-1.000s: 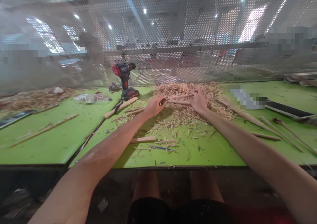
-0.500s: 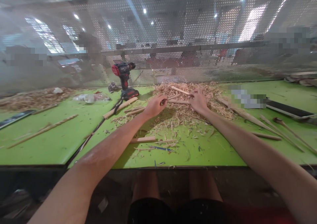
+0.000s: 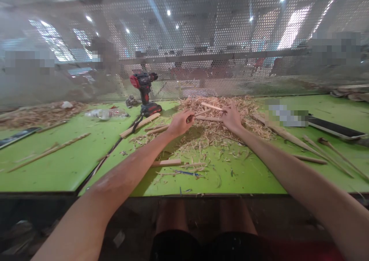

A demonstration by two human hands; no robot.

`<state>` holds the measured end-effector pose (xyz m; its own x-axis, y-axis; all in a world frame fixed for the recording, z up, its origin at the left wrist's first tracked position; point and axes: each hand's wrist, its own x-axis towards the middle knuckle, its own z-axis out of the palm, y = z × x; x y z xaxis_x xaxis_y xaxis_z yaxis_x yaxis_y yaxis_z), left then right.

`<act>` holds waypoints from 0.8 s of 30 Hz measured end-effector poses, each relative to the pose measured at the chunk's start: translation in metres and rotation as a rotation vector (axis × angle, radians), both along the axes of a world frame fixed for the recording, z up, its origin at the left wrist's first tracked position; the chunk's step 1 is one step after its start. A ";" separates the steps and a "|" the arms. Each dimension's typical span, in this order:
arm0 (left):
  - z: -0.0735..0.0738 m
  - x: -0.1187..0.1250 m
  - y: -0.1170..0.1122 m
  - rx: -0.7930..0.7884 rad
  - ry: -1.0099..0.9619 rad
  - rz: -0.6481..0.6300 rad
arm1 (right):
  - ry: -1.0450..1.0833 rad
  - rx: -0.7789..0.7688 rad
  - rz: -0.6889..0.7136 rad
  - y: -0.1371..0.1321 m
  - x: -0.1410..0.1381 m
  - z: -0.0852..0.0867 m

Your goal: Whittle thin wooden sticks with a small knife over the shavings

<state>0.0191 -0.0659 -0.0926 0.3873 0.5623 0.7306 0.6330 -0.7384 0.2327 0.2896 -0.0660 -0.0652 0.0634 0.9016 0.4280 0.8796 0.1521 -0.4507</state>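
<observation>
Over a heap of wood shavings (image 3: 248, 109), my left hand (image 3: 180, 123) is closed, its fingertips pinching the end of a thin wooden stick (image 3: 202, 113). My right hand (image 3: 231, 117) is closed on a pale, flat wooden stick (image 3: 211, 106) that points up and to the left. Just below it, another wooden stick (image 3: 210, 118) spans the gap between both hands; whether it is gripped or only lies there, I cannot tell. The fingertips of the right hand are partly hidden.
A red and black cordless drill (image 3: 145, 92) stands upright left of the shavings. Several wooden strips lie around, including a short block (image 3: 166, 162) near the front. A plastic bottle (image 3: 106, 114) lies left; a phone-like dark slab (image 3: 337, 127) lies right. A perforated screen (image 3: 201, 30) rises behind.
My right hand and the flat stick in it have shifted very slightly to the right, the stick's tip a little lower. My left hand stays in place.
</observation>
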 end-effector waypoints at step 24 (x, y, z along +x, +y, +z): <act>0.002 -0.001 -0.001 -0.110 -0.060 0.095 | -0.041 0.001 -0.026 -0.002 0.000 0.001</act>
<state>0.0178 -0.0670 -0.0910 0.2861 0.6720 0.6831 0.6814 -0.6439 0.3481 0.2898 -0.0677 -0.0643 0.0687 0.8996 0.4313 0.9011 0.1296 -0.4137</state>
